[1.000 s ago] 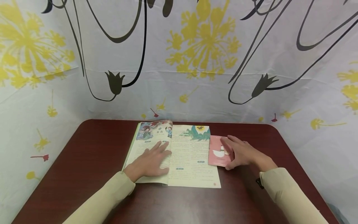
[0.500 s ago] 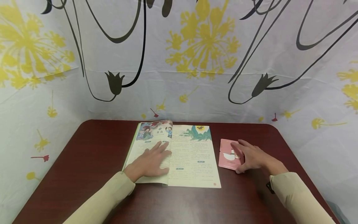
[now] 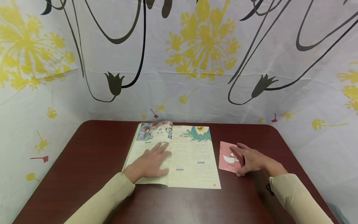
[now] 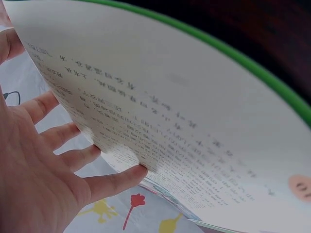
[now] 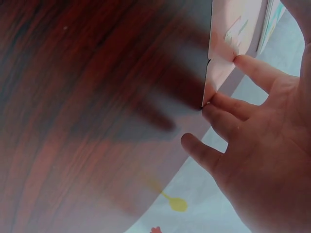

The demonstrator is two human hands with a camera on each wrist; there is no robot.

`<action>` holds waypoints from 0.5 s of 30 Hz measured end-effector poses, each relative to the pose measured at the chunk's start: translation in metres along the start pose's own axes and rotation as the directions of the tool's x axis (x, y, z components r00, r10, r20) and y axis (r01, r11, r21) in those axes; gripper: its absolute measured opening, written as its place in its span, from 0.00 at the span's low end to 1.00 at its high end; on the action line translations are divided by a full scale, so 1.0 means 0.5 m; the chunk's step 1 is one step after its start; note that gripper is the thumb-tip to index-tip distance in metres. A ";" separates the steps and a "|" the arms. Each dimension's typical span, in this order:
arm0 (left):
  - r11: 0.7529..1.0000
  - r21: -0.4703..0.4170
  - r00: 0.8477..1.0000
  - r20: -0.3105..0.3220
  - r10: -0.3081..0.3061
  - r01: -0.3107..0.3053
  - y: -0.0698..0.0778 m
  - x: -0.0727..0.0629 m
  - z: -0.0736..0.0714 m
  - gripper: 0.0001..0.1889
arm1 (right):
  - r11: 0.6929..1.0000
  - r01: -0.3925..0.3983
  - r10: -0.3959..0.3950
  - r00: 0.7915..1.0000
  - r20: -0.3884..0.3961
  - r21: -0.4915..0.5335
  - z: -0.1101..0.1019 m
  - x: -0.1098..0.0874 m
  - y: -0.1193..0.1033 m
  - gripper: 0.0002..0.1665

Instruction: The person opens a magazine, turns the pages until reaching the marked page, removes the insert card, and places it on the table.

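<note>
An open illustrated textbook (image 3: 193,155) lies on the dark red table. My left hand (image 3: 149,163) rests on its left page with fingers spread; in the left wrist view the fingertips touch the curved printed page (image 4: 170,121). To the right of the book is a pink card (image 3: 226,166) with a white shape printed on it. My right hand (image 3: 251,160) holds this card by its right part, thumb at the near edge. In the right wrist view, fingertips (image 5: 240,60) meet the card's surface and corner, while the little finger is apart from it; the thumb's tip is out of sight.
The wooden table (image 3: 179,205) has rounded far corners. A white cloth (image 3: 179,62) printed with yellow dandelions and dark stems hangs behind and at both sides. A strip of table separates the book from the card.
My right hand has moved the pink card right, off the textbook's right edge, then slightly toward me. The left hand has stayed in place on the page.
</note>
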State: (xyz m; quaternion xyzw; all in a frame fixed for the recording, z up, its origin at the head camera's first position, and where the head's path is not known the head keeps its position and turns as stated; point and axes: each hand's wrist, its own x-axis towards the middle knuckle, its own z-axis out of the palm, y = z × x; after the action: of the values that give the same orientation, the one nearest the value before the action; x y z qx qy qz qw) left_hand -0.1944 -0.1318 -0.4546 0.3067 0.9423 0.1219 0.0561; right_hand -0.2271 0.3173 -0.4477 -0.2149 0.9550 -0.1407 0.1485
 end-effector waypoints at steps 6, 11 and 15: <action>1.000 0.003 1.000 0.006 0.002 -0.002 -0.001 0.003 0.003 0.32 | 1.000 -0.009 0.009 1.000 0.007 0.012 0.004 0.001 0.004 0.70; 1.000 -0.005 1.000 -0.002 0.010 -0.010 -0.002 0.004 0.005 0.32 | 1.000 -0.015 0.015 1.000 -0.002 -0.001 0.007 0.001 0.007 0.70; 1.000 -0.002 1.000 -0.007 0.015 -0.015 -0.002 0.004 0.004 0.32 | 1.000 -0.018 0.018 1.000 0.000 0.012 0.007 0.001 0.008 0.70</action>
State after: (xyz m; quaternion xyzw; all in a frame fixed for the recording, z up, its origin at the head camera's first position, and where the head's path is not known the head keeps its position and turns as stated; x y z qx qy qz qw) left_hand -0.1963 -0.1307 -0.4570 0.3134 0.9400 0.1245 0.0520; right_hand -0.2276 0.3200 -0.4526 -0.2052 0.9561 -0.1453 0.1508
